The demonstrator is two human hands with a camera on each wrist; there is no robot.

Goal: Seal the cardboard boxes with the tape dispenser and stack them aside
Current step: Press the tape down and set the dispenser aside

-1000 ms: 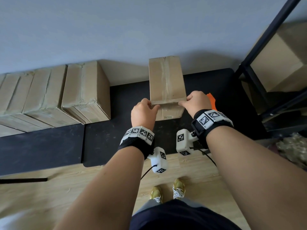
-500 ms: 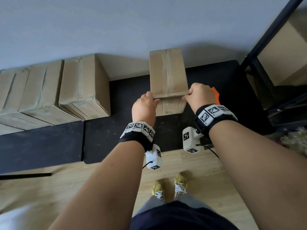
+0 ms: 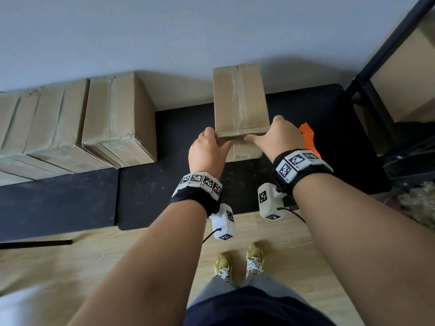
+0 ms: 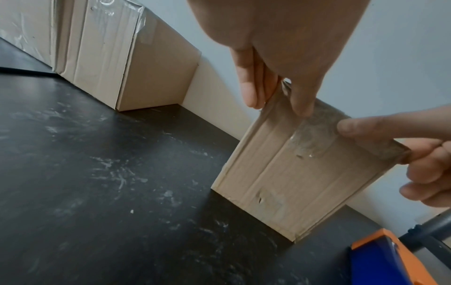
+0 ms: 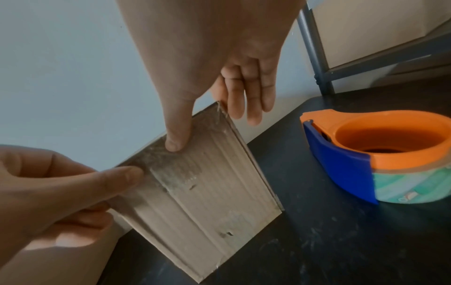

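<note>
Head view: both hands pinch the near top edge of the cardboard box [image 3: 240, 102], left hand [image 3: 207, 154] and right hand [image 3: 280, 137] level, its long axis running away toward the wall on the tabletop [image 3: 164, 184], stacked boxes [image 3: 113, 123] lying leftward.

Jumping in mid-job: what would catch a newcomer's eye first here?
First, the cardboard box standing upright on the black table by the wall, its near top edge held by the left hand and the right hand, thumbs pressing the tape end onto its front face. Next, the orange-and-blue tape dispenser lying idle just right of that box. At far left, a row of taped boxes stands along the wall.
</note>
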